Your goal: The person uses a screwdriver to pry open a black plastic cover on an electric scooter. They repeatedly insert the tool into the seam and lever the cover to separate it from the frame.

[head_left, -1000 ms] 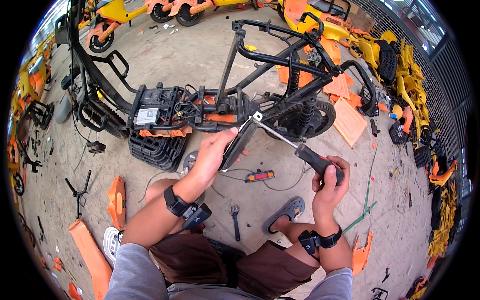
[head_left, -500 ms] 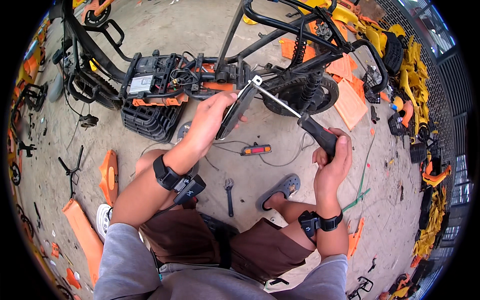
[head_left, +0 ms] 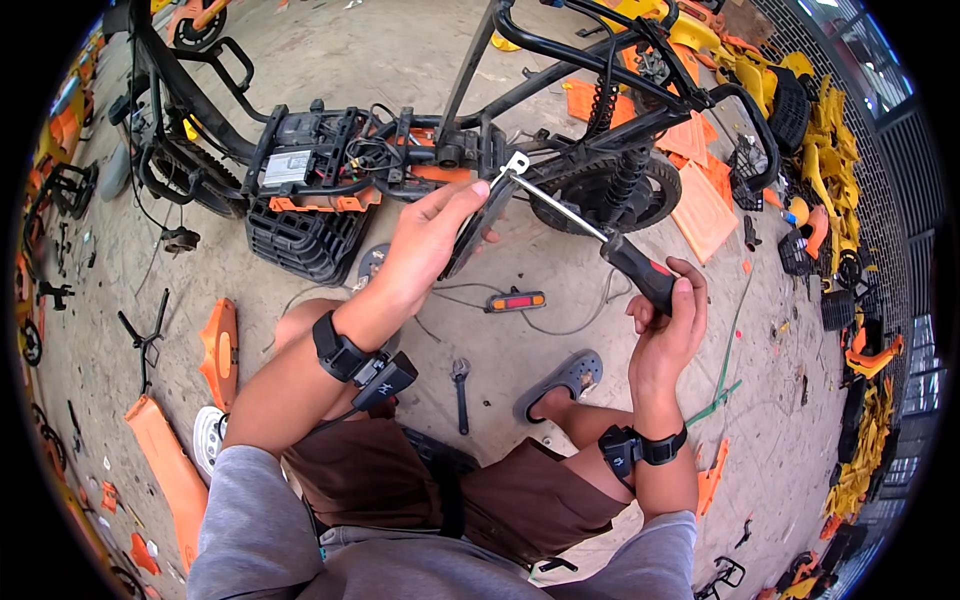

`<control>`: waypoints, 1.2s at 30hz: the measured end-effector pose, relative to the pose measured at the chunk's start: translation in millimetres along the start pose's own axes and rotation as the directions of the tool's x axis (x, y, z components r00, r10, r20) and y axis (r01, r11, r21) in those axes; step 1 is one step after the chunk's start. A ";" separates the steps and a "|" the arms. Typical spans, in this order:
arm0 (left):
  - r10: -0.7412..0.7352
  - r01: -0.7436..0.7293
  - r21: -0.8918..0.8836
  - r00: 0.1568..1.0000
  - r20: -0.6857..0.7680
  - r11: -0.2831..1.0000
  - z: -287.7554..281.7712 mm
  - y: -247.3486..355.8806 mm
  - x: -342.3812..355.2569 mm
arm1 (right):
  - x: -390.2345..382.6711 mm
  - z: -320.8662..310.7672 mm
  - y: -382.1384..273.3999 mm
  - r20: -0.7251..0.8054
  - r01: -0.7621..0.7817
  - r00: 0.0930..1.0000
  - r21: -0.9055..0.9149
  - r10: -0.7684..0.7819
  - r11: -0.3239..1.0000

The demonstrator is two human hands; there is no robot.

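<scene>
Head view — wrench point(head_left: 462, 400), lamp point(head_left: 516, 301) on floor point(head_left: 780, 400), black frame point(head_left: 467, 72) beyond hands point(head_left: 435, 228)

Your left hand point(head_left: 435, 230) grips a dark flat part point(head_left: 480, 230), tilted, with a pale metal tab point(head_left: 517, 163) at its upper end. Your right hand point(head_left: 672, 315) holds a screwdriver point(head_left: 638, 272) by its black-and-red handle, the shaft slanting up to that same end (whether the tip touches, you can't tell here). Beyond stands a black scooter frame point(head_left: 628, 130); below on the floor lie a light bar point(head_left: 516, 300), with cable, and a wrench point(head_left: 461, 395).
</scene>
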State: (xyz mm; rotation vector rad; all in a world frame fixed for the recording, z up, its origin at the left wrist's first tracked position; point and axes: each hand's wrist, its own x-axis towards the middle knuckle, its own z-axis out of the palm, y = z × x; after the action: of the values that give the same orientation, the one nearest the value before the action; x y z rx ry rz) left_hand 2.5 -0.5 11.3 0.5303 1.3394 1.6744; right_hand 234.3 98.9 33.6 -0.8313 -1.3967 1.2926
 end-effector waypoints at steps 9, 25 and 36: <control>-0.072 0.073 -0.059 0.997 0.016 0.996 -1.0 2.5 0.3 | 0.1 0.3 7.3 0.086 0.141 0.987 -0.080 -0.134 0.987; -0.076 0.076 -0.029 0.997 -0.003 0.997 -0.1 2.8 -1.4 | 2.7 -1.8 11.4 0.085 0.198 0.977 -0.042 -0.194 0.979; -0.078 0.078 -0.025 0.997 -0.006 0.997 -0.9 1.4 -0.7 | -0.1 0.4 9.9 0.025 0.144 0.989 -0.069 -0.142 0.987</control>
State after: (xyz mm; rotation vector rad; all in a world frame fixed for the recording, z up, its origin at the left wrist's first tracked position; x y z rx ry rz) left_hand 1.7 -1.6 12.5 0.4522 1.3258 1.6289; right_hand 232.5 100.5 23.9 -0.7527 -1.4980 1.1500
